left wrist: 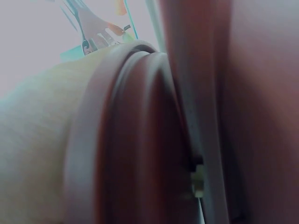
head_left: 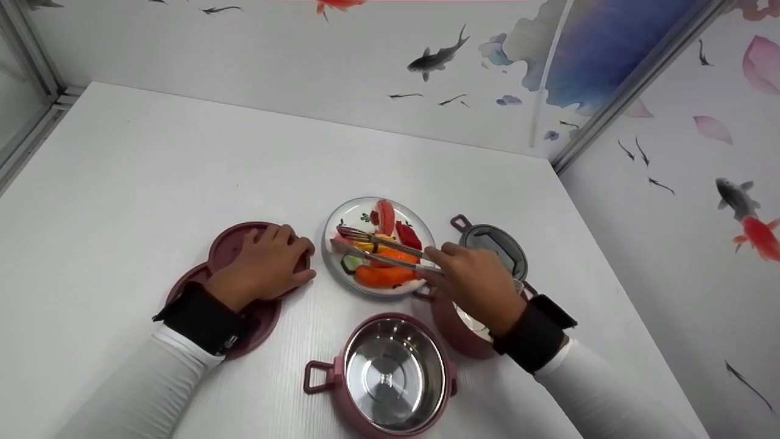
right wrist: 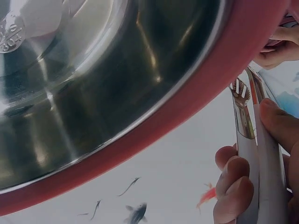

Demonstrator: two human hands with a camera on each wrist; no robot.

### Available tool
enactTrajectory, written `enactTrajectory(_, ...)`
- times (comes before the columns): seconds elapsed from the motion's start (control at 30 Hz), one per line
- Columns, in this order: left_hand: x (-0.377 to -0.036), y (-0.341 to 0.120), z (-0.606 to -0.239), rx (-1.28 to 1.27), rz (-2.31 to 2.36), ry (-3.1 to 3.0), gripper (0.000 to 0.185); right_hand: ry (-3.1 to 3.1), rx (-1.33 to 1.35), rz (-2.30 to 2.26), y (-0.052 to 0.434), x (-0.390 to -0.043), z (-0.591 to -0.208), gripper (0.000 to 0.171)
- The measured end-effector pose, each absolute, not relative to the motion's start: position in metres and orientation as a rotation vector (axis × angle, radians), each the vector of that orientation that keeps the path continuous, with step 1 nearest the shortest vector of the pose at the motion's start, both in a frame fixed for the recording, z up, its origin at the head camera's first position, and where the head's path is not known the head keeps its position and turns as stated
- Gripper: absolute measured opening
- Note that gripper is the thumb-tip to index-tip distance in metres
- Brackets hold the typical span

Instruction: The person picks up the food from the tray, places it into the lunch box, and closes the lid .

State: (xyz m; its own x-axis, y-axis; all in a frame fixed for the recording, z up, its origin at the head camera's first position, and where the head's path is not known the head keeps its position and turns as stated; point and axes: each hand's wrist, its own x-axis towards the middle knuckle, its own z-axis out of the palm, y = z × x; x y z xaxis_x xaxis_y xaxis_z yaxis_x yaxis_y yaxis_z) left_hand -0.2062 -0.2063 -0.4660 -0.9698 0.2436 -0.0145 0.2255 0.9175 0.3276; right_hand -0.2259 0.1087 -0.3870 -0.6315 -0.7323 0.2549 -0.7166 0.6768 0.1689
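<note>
White long sleeves (head_left: 146, 384); black wrist straps (head_left: 201, 317) on both arms.

The far half of the surface (head_left: 183, 152) lies bare up to the back wall, and so does the far left corner; a hand could pass freely there. Toward the near edge things crowd together: two lids (head_left: 244, 286) at the left under the left hand (head_left: 265, 265), the plate (head_left: 341, 213) in the middle, a grey lid (head_left: 493, 244) and a bowl (head_left: 451, 329) at the right under the right hand (head_left: 475, 283), and a steel pot (head_left: 396, 372) nearest. The tongs (head_left: 378, 247) span the plate. Narrow strips of bare surface run between lids and plate, and between lids and pot. The right wall stands close beside the grey lid.
</note>
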Motion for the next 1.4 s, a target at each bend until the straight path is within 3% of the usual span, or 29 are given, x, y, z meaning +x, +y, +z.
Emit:
enactTrajectory(0.4,-0.208,-0.203,-0.467,0.369,0.51,3.0,0.04,-2.438,1.077,0.124,0.137,-0.204,-0.379,0.031)
enactTrajectory(0.93,-0.206,-0.211,-0.461,0.352,0.482,3.025,0.043,-2.455,0.947,0.426,0.207,-0.102,-0.39,0.057)
enactTrajectory(1.4,-0.206,-0.204,-0.467,0.35,0.495,2.997,0.043,-2.586,0.843,0.436,0.216,-0.087,-0.397,0.057)
